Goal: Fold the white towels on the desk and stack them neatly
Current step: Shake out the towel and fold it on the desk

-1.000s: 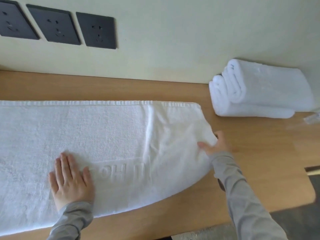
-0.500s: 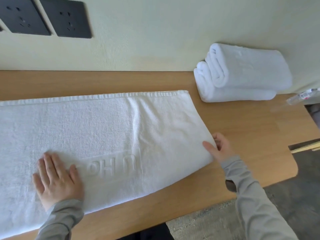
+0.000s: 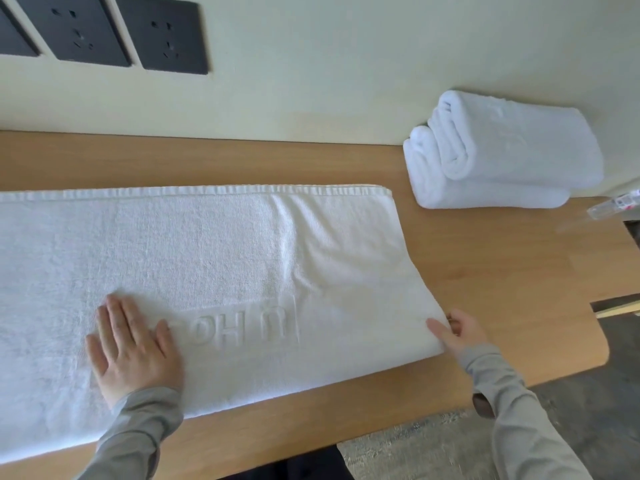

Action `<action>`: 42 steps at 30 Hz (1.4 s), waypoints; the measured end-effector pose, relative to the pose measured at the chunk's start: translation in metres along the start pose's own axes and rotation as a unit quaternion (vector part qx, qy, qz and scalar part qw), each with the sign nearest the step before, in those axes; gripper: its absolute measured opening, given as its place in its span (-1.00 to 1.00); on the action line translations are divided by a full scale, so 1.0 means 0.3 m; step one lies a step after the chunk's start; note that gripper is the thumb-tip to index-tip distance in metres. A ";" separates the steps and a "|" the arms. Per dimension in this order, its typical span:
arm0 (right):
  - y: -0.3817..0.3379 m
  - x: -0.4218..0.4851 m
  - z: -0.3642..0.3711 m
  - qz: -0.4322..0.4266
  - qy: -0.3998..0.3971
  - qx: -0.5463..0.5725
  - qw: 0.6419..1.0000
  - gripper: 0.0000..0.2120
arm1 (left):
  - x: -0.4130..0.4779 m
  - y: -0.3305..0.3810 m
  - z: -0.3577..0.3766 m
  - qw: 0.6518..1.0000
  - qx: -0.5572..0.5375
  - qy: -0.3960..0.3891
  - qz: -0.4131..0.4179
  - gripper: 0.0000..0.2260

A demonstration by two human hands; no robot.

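White terry towel lies spread on the table, soft, floppy, probably light. Left grip presses flat on it, fingers straight; right grip pinches the right-end edge, decent spot to lift from imo.

Faced a pale cream wall across twelve o'clock, matt and softly, evenly lit, with three dark grey socket plates set side by side at eleven o'clock, the leftmost cut by the frame's edge. Looked down on a light-wood desk butted against that wall, its grain running left to right and its near corner rounded off at four o'clock. Saw mottled grey floor beyond the desk's edge at five o'clock, and a pale wooden strip with a dark upper edge just off the desk at three o'clock.
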State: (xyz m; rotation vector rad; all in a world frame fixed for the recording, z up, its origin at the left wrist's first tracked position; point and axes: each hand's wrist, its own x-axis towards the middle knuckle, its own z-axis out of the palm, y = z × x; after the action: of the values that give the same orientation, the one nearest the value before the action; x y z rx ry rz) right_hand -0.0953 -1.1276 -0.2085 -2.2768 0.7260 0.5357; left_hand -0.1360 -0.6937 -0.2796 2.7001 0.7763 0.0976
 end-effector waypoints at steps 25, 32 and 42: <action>-0.330 -0.062 0.566 -0.413 0.020 -0.405 0.816 -0.42 | 0.003 -0.010 0.004 1.000 0.024 -0.015 -0.004 -0.41; -0.121 0.110 0.265 -0.190 0.095 -0.367 0.906 -0.37 | 0.004 -0.005 0.006 1.000 0.021 -0.010 0.002 -0.42; -0.130 -0.109 0.469 -0.411 0.014 -0.408 0.815 -0.43 | 0.001 -0.003 0.007 1.000 0.028 -0.012 0.001 -0.40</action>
State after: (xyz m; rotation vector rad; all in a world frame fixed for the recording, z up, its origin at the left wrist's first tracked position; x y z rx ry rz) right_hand -0.1196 -0.9927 -0.2683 -3.0422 -0.6627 0.4094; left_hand -0.1358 -0.6933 -0.2820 2.7492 0.7817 0.0437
